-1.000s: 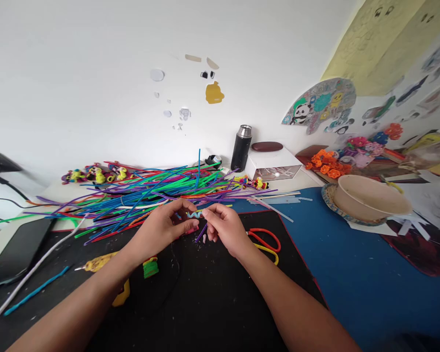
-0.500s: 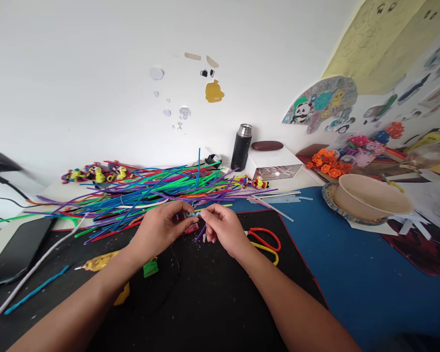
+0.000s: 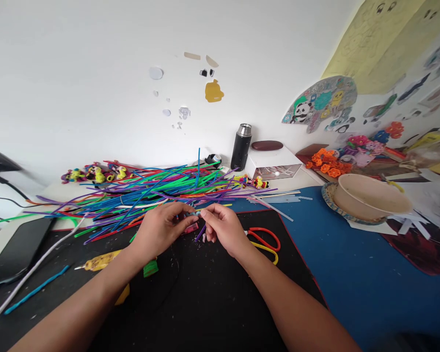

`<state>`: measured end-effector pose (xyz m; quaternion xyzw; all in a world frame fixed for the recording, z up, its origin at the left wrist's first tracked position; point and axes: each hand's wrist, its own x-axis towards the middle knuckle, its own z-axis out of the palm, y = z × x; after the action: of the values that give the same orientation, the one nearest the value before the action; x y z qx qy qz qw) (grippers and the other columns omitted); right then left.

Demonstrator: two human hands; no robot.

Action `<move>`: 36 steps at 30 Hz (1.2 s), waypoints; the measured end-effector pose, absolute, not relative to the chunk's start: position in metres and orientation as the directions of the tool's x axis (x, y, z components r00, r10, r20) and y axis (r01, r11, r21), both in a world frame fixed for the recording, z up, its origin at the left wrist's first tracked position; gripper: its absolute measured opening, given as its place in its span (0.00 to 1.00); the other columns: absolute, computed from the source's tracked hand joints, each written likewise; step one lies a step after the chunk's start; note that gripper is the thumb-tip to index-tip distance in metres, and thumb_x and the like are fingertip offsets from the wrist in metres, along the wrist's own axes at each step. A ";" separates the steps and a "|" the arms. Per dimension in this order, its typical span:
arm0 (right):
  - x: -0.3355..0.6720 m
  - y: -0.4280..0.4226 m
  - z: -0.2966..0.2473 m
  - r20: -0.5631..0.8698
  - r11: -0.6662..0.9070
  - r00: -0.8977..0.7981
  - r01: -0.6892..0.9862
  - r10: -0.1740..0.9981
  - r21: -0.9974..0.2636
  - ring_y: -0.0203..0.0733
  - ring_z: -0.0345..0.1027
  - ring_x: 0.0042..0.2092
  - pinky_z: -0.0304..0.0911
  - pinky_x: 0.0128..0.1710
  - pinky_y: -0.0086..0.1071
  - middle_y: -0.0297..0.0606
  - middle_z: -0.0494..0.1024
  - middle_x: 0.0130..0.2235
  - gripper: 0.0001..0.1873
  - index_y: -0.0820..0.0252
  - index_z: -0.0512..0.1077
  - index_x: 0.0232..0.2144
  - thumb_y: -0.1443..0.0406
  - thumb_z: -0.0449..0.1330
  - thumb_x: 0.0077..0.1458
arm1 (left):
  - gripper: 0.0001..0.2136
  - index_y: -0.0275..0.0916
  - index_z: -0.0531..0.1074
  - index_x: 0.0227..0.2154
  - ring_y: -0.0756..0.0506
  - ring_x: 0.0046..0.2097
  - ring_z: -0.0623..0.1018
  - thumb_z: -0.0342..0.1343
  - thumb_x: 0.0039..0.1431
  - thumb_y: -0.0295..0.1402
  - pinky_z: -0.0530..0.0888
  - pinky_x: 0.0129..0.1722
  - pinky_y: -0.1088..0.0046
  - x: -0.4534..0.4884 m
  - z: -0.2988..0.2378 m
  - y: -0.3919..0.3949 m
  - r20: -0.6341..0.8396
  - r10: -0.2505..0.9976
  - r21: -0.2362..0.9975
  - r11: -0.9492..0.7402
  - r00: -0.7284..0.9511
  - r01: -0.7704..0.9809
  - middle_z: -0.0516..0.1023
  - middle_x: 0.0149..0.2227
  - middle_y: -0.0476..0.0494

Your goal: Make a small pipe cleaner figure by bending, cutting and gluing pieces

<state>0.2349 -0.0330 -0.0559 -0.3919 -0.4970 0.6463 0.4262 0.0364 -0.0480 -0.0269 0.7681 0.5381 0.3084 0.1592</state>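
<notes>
Above the black mat (image 3: 190,303), my left hand (image 3: 165,225) and my right hand (image 3: 222,227) are close together, fingertips pinched on a small light-blue pipe cleaner piece (image 3: 197,213). Fingers cover most of it, so its shape is unclear. A small pink-red object (image 3: 191,228) and a purple pipe cleaner (image 3: 200,233) lie just below the hands. Scissors with red and yellow handles (image 3: 266,242) rest beside my right wrist. Near my left forearm are a yellow patterned hot glue gun (image 3: 101,261), partly hidden by the arm, and a green bundle (image 3: 150,268).
A wide heap of coloured pipe cleaners (image 3: 157,183) lies behind the hands. Past it stand a black thermos (image 3: 241,146) and a white box (image 3: 275,166). A beige bowl (image 3: 374,195) sits right. A white cable (image 3: 40,264) and a tablet-like dark slab (image 3: 18,249) lie left.
Almost nothing differs. Both hands keep their pinch on the light-blue piece, with only a slight shift of the left fingers.
</notes>
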 end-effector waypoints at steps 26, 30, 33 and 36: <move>0.238 -0.031 -0.055 -0.100 -0.186 -0.342 -0.227 0.934 -0.956 0.33 0.65 0.17 0.55 0.16 0.25 0.24 0.69 0.19 0.22 0.58 0.73 0.35 0.46 0.68 0.54 | 0.18 0.41 0.79 0.39 0.44 0.35 0.78 0.60 0.65 0.52 0.72 0.35 0.71 0.032 -0.017 -0.046 0.088 0.970 0.838 -0.195 0.227 0.509 0.82 0.36 0.46; 0.237 -0.031 -0.055 -0.100 -0.180 -0.336 -0.215 0.936 -0.960 0.33 0.65 0.17 0.55 0.16 0.25 0.24 0.69 0.19 0.21 0.58 0.73 0.33 0.47 0.68 0.54 | 0.18 0.41 0.79 0.40 0.44 0.36 0.78 0.60 0.65 0.52 0.72 0.35 0.71 0.034 -0.019 -0.046 0.077 0.969 0.835 -0.192 0.235 0.516 0.83 0.36 0.46; 0.237 -0.032 -0.054 -0.105 -0.180 -0.333 -0.204 0.937 -0.962 0.33 0.65 0.17 0.55 0.16 0.25 0.24 0.69 0.18 0.20 0.58 0.72 0.33 0.48 0.68 0.55 | 0.17 0.41 0.79 0.40 0.45 0.35 0.78 0.60 0.65 0.51 0.72 0.33 0.72 0.035 -0.019 -0.047 0.080 0.971 0.838 -0.187 0.225 0.512 0.83 0.35 0.47; 0.236 -0.032 -0.053 -0.108 -0.185 -0.330 -0.211 0.938 -0.960 0.33 0.64 0.17 0.55 0.16 0.25 0.24 0.69 0.18 0.20 0.58 0.72 0.33 0.49 0.68 0.55 | 0.17 0.41 0.79 0.40 0.45 0.34 0.78 0.60 0.64 0.51 0.72 0.32 0.72 0.036 -0.018 -0.047 0.084 0.973 0.844 -0.185 0.216 0.503 0.83 0.35 0.47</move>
<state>0.2363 -0.0318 -0.0525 -0.3861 -0.4706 0.6659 0.4313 0.0363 -0.0475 -0.0180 0.6948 0.5311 0.3313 0.3541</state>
